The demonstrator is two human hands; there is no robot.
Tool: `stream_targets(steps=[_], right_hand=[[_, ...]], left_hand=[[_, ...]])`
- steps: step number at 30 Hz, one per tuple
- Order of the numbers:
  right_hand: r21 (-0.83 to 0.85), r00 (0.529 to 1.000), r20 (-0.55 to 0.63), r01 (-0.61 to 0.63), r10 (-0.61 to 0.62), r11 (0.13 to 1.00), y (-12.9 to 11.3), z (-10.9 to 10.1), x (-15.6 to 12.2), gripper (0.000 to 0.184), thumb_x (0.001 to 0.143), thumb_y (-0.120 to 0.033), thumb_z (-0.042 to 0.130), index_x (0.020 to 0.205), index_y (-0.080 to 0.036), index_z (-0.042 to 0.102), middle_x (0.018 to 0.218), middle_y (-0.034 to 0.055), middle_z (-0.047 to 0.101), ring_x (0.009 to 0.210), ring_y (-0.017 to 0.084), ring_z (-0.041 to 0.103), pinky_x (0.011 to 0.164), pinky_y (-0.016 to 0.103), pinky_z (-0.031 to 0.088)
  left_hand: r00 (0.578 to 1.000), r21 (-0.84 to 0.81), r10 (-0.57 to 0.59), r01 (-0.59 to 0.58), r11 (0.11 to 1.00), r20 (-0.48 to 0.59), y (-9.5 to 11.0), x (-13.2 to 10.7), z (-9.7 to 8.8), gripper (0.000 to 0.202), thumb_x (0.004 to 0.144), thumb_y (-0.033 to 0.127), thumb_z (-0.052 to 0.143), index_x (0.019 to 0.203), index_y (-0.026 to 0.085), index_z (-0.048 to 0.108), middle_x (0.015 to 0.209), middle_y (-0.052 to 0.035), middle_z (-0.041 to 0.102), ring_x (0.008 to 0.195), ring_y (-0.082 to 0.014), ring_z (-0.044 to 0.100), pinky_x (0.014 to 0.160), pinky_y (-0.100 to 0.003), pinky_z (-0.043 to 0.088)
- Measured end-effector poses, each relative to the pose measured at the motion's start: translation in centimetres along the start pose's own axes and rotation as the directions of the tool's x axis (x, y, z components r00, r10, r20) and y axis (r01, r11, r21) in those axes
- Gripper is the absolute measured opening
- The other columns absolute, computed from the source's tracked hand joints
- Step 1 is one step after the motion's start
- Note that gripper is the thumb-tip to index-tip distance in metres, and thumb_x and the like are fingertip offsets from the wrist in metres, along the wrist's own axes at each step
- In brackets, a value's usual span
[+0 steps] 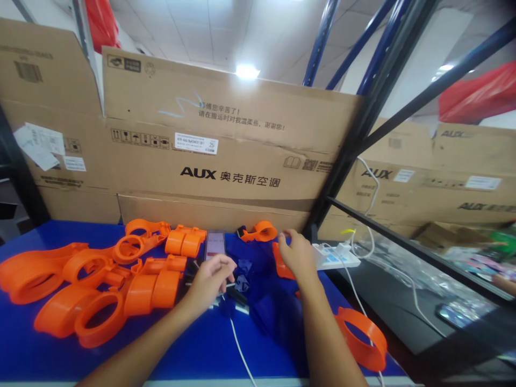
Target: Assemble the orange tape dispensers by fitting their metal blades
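My left hand (213, 275) is above the middle of the blue tabletop (177, 344), fingers curled together. A thin light tip shows by its fingers, but what they hold is unclear. Just below lie a dark rod-like piece (237, 295) and a white cable (241, 346). My right hand (297, 251) reaches over the right side, thumb and forefinger slightly apart, its other fingers mostly hidden. Beside its wrist is an orange plastic piece (282, 262); I cannot tell whether they touch. Dark blue cloth (266, 295) lies between my arms.
Several orange ringed plastic pieces (139, 293) crowd the left. Another orange ring (365, 338) lies front right, and an orange ringed piece (262, 231) at the back. A phone (215, 244) stands behind my left hand. A white power strip (336, 257) and black rack post (355, 123) are right; cardboard (229, 156) closes the back.
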State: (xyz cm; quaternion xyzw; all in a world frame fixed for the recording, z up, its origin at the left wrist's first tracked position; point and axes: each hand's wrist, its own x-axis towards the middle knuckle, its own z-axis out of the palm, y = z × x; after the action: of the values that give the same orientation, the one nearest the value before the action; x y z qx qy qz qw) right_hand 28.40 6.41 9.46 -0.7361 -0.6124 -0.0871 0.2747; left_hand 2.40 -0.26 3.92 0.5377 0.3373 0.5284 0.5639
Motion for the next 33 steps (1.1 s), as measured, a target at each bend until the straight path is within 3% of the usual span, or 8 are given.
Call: stream_targets(steps=[4, 10, 16, 20, 24, 33], right_hand=[[-0.098, 0.979, 0.204, 0.046, -0.025, 0.994, -1.9, 0.3, 3.5, 0.048, 0.098, -0.037, 0.044, 0.14, -0.02, 0.056, 0.131, 0.0176, 0.067, 0.121, 0.034, 0.063, 0.097, 0.042, 0.047], [-0.161, 0.954, 0.294, -0.002, 0.05, 0.987, -2.9, 2.8, 7.8, 0.055, 0.092, -0.054, 0.053, 0.129, -0.013, 0.06, 0.123, 0.0241, 0.069, 0.118, 0.039, 0.064, 0.097, 0.049, 0.047], [-0.172, 0.95, 0.287, -0.072, 0.12, 0.982, -2.8, 5.8, 7.9, 0.071, 0.088, -0.067, 0.055, 0.132, -0.011, 0.052, 0.121, 0.027, 0.068, 0.121, 0.041, 0.063, 0.098, 0.052, 0.046], [-0.147, 0.957, 0.262, -0.09, 0.126, 0.985, -2.9, 6.6, 7.8, 0.065, 0.09, -0.064, 0.053, 0.131, -0.014, 0.049, 0.117, 0.0244, 0.07, 0.117, 0.038, 0.066, 0.095, 0.047, 0.048], [-0.121, 0.968, 0.22, -0.099, 0.124, 0.988, -3.2, 6.4, 8.3, 0.062, 0.09, -0.059, 0.056, 0.131, -0.014, 0.047, 0.113, 0.0231, 0.071, 0.113, 0.038, 0.068, 0.09, 0.042, 0.051], [-0.088, 0.982, 0.12, -0.138, 0.148, 0.986, -2.2, 4.8, 8.4, 0.064, 0.087, -0.057, 0.06, 0.127, -0.009, 0.047, 0.111, 0.0258, 0.07, 0.109, 0.039, 0.069, 0.087, 0.042, 0.051]], left_hand=[[0.998, 0.053, 0.012, -0.015, 0.998, 0.07, -0.3, -0.3, 0.3, 0.029, 0.087, 0.049, 0.066, 0.09, 0.02, 0.068, 0.068, -0.0014, 0.066, 0.044, -0.0097, 0.05, 0.042, -0.021, 0.032], [0.997, 0.066, 0.011, -0.016, 0.998, 0.078, 0.0, -0.3, 0.3, 0.028, 0.088, 0.049, 0.066, 0.088, 0.021, 0.068, 0.068, -0.0018, 0.066, 0.045, -0.0111, 0.05, 0.043, -0.022, 0.031], [0.992, 0.127, 0.044, -0.059, 0.99, 0.122, 0.9, -1.1, 0.5, 0.026, 0.091, 0.046, 0.063, 0.091, 0.021, 0.068, 0.07, -0.0014, 0.065, 0.051, -0.0121, 0.051, 0.049, -0.023, 0.036], [0.957, 0.307, 0.093, -0.178, 0.935, 0.274, 1.8, -2.3, 1.2, 0.017, 0.091, 0.035, 0.065, 0.092, 0.019, 0.07, 0.073, -0.0009, 0.065, 0.063, -0.0132, 0.055, 0.059, -0.023, 0.041], [0.932, 0.396, 0.095, -0.24, 0.887, 0.35, 2.1, -3.1, 1.7, 0.014, 0.09, 0.031, 0.064, 0.088, 0.018, 0.07, 0.073, -0.0003, 0.065, 0.061, -0.0116, 0.053, 0.058, -0.023, 0.039], [0.947, 0.386, 0.106, -0.223, 0.895, 0.302, 2.4, -2.8, 1.5, 0.014, 0.091, 0.031, 0.063, 0.088, 0.019, 0.07, 0.071, -0.0005, 0.066, 0.06, -0.0121, 0.054, 0.057, -0.023, 0.039]])
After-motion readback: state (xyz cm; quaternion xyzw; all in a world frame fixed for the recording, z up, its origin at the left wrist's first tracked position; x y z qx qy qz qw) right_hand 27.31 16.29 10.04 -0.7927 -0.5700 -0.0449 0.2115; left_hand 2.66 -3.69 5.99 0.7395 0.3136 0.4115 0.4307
